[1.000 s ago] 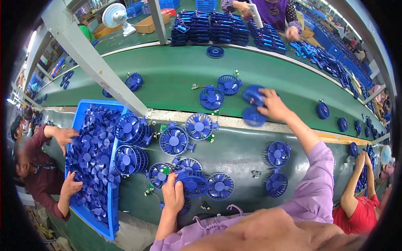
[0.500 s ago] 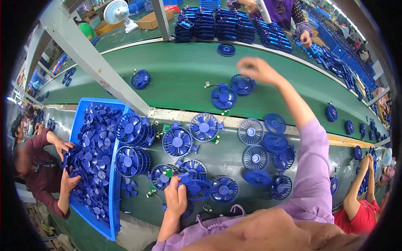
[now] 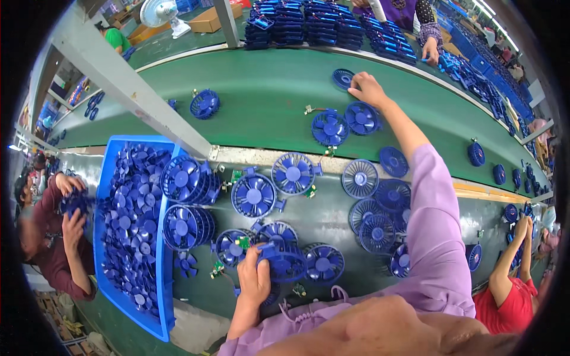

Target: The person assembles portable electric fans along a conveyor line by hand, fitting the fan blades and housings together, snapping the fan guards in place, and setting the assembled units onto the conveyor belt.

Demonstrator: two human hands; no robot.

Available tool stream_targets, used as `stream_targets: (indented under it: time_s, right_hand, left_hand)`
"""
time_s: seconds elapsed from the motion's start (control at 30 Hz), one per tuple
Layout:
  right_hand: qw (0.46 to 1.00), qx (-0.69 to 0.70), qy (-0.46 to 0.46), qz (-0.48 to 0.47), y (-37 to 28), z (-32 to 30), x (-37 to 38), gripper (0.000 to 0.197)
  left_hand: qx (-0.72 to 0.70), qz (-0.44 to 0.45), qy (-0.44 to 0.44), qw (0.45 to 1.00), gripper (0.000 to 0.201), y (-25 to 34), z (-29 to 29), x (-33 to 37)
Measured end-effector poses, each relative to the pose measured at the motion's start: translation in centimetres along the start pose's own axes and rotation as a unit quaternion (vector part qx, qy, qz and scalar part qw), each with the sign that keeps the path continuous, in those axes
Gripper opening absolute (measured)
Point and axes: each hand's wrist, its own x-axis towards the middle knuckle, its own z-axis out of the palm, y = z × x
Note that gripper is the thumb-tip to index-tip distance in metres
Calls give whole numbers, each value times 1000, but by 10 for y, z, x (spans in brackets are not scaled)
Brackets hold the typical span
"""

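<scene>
1. The left hand [image 3: 253, 279], right of the blue bin [image 3: 167, 291] and near the height of its nearer half, was closed on a blue fan housing [image 3: 286, 264], the thumb and fingers gathered at its side.
2. A small green circuit board [image 3: 243, 242] showed on the bin side of that housing; whether the two were joined could not be told.
3. The right hand [image 3: 368, 90] reached well to the right of the bin and beyond its far edge, above the green conveyor belt [image 3: 255, 107]. Its fingers were bent and narrowly set, their tips at the rim of a round blue grille [image 3: 342, 78]; whether they gripped it could not be told.
4. Several blue fans [image 3: 254, 196] lay right of the bin on the dark worktable [image 3: 320, 215].
5. Farther right of the bin, loose grilles [image 3: 360, 178] lay in a group, some overlapping.
6. Just beside the bin's right wall stood stacked housings [image 3: 181, 228], with a loose blade wheel [image 3: 186, 264] near them.
7. A heap of blue blades [image 3: 132, 231] filled the bin.
8. Left of the bin, a co-worker [image 3: 56, 261] held a blade cluster [image 3: 72, 202] in both hands.
</scene>
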Motion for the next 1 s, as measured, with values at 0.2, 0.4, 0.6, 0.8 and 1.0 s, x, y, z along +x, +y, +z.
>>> stream_targets:
  time_s: [0.2, 0.4, 0.6, 0.8, 1.0]
  right_hand:
    - [974, 176, -109, -87, -37, -53, -74, 18]
    - [876, 390, -276, 56, -110, -121, -128, 24]
    - [925, 355, -126, 56, -95, -116, -114, 22]
    - [976, 218, 22, -10, -69, -40, -61, 19]
    - [940, 326, -63, -76, -104, -31, -69, 20]
  left_hand:
    - [4, 9, 29, 1000, 26, -12, 6, -8]
    - [-24, -44, 38, 998, 28, -8, 1, -7]
    - [22, -62, 92, 994, 26, -1, -27, 3]
    - [87, -97, 180, 975, 25, -14, -46, 8]
    - [151, -41, 150, 976, 20, -13, -51, 11]
